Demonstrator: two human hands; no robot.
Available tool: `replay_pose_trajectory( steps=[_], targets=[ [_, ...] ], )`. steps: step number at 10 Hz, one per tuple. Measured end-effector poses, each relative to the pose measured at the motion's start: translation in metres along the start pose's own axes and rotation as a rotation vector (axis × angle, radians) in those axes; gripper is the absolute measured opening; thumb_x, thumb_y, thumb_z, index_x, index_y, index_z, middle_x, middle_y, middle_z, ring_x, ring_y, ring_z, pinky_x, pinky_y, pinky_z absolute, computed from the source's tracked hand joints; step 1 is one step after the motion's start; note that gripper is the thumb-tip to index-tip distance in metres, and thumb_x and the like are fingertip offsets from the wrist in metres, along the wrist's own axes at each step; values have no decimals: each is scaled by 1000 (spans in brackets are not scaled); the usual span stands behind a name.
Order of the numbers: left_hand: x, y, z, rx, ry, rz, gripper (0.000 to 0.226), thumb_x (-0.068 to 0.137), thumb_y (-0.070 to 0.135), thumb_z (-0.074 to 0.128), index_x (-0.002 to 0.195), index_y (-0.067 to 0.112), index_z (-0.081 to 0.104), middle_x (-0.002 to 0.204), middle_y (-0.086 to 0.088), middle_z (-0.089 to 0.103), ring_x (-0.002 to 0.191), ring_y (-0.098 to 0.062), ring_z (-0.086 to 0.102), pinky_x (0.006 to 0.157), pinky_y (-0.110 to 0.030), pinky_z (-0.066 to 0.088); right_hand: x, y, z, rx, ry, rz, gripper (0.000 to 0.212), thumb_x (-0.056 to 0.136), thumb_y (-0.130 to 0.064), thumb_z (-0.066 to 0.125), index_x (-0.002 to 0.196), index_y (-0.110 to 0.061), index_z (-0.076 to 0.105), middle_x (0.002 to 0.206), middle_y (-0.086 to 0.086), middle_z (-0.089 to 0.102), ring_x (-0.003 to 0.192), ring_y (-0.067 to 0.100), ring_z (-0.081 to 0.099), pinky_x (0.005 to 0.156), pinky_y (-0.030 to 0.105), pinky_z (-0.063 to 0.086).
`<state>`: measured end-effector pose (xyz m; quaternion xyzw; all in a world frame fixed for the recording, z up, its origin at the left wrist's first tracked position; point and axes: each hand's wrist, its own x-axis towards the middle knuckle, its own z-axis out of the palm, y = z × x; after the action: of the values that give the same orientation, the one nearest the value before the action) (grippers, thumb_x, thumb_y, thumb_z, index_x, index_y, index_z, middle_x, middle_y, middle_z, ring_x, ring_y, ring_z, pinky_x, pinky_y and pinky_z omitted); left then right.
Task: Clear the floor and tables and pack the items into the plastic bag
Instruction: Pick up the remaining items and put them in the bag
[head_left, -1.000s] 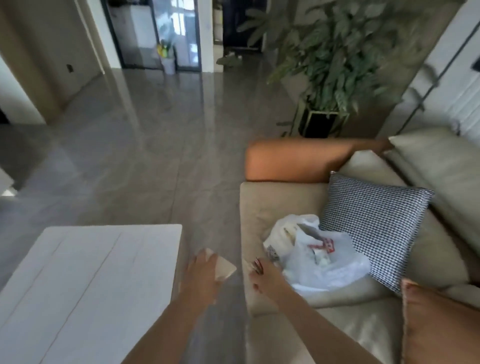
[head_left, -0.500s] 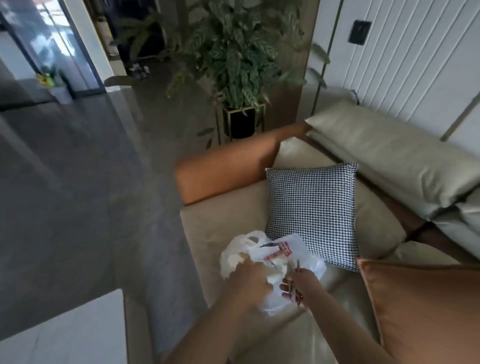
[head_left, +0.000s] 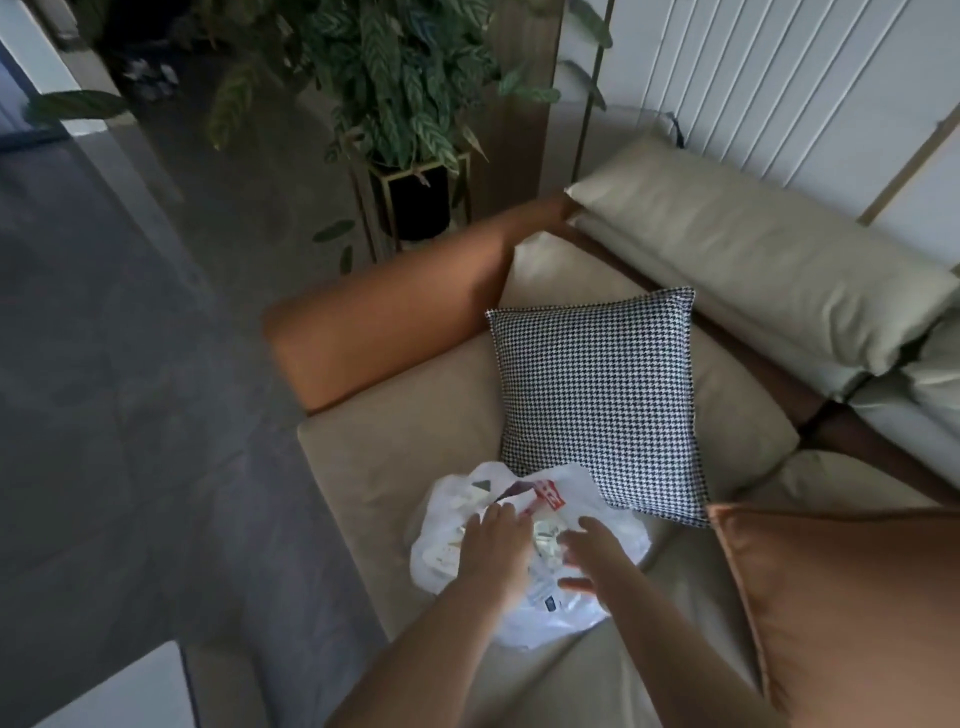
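White plastic bag (head_left: 587, 608) sits on the beige sofa seat (head_left: 395, 457), near the front edge, just below the checked cushion (head_left: 597, 405), whose lower corner touches or overlaps the bag's top. Red print shows on the upper part of the bag; crumpled wrappers and paper are visible through the thin plastic and in the mouth.

Left hand (head_left: 496, 545) lies palm down over the left side of the bag's opening, fingers (head_left: 493, 514) close together and curled downward into the contents. Whether they pinch anything: cannot tell, the fingertips are hidden in the bag.

Right hand (head_left: 597, 551) is over the right side of the opening, fingers loosely spread and blurred, thumb pointing left across the plastic. It seems to rest on or just above the bag; no grip on anything visible.

Both forearms come in from the bottom of the view, bare.

Surroundings: orange armrest (head_left: 384, 332) at the far end of the seat; orange cushion (head_left: 852, 613) at right, near the bag but apart from it. Pale back cushions (head_left: 769, 260) along the wall. Potted plant (head_left: 395, 78) on a stand behind the armrest. Grey tiled floor (head_left: 114, 364) at left; corner of a white table (head_left: 135, 691) at bottom left.
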<state>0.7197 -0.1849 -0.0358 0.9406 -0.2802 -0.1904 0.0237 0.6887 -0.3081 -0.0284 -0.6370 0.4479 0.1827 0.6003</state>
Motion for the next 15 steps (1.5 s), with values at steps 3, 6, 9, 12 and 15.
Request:
replay_pose_trajectory(
  steps=[3, 6, 9, 12, 15],
  targets=[
    [-26, 5, 0, 2, 2, 4, 47, 93, 13, 50, 138, 15, 40, 125, -8, 53, 116, -28, 53, 95, -39, 45, -21, 11, 1, -206, -45, -9, 14, 93, -5, 48, 82, -14, 51, 102, 12, 54, 91, 22, 54, 74, 36, 53],
    [-122, 12, -8, -49, -25, -230, 42, 96, 24, 44, 137, 17, 41, 133, -8, 52, 118, -27, 54, 98, -39, 44, -80, 54, 11, -871, -183, -379, 43, 92, -16, 43, 135, -13, 44, 141, 9, 48, 128, 23, 46, 107, 29, 36],
    [-243, 6, 49, -193, -52, -550, 40, 99, 15, 40, 138, 15, 46, 141, -8, 50, 130, -24, 49, 106, -34, 38, -144, 115, 51, -1297, -328, -629, 38, 90, -19, 45, 127, -10, 51, 125, 15, 56, 116, 34, 54, 96, 40, 45],
    [-390, -3, 107, -422, -15, -977, 40, 96, 27, 43, 135, 25, 49, 138, 1, 54, 127, -20, 53, 107, -32, 40, -199, 197, 130, -1789, -584, -1155, 37, 94, -30, 41, 125, -11, 47, 127, 12, 55, 118, 29, 54, 96, 38, 43],
    [-548, 27, 179, -597, -63, -1365, 38, 98, 28, 38, 134, 22, 48, 140, 1, 52, 130, -19, 48, 109, -34, 34, -306, 287, 205, -1965, -925, -1509, 29, 95, -27, 40, 114, -8, 51, 116, 15, 60, 109, 34, 58, 89, 40, 46]
  ],
)
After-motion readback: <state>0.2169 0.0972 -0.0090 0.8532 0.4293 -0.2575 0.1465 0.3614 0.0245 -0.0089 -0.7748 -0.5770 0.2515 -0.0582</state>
